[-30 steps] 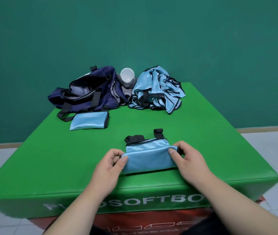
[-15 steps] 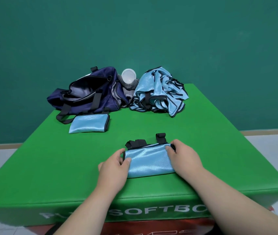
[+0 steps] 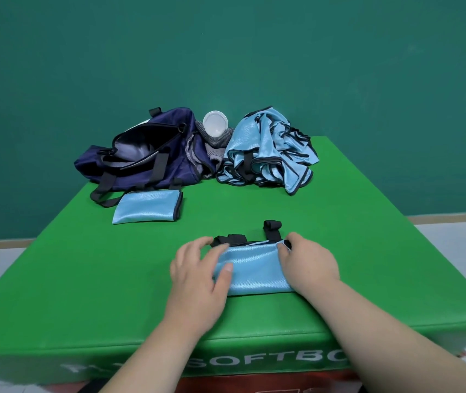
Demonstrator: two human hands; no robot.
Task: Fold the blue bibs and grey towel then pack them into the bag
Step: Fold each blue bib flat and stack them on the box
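Currently: both hands are on one folded blue bib, which lies flat near the front edge of the green soft box, about mid-width

- left hand: palm down on the bib's left end, fingers fairly straight and reaching to the black straps at its far side, thumb lying on top of the cloth. Pressing, not gripping
- right hand: covers the bib's right end, fingers bent over the far right corner. Can't tell if it pinches the cloth or only presses
- second folded bib: left of centre, just in front of the bag
- navy bag: back left corner, top gaping open, straps trailing on the box
- grey towel: bunched between the bag and the loose bibs, touching both, white cup on it
- unfolded bib pile: at the back edge, right of the towel
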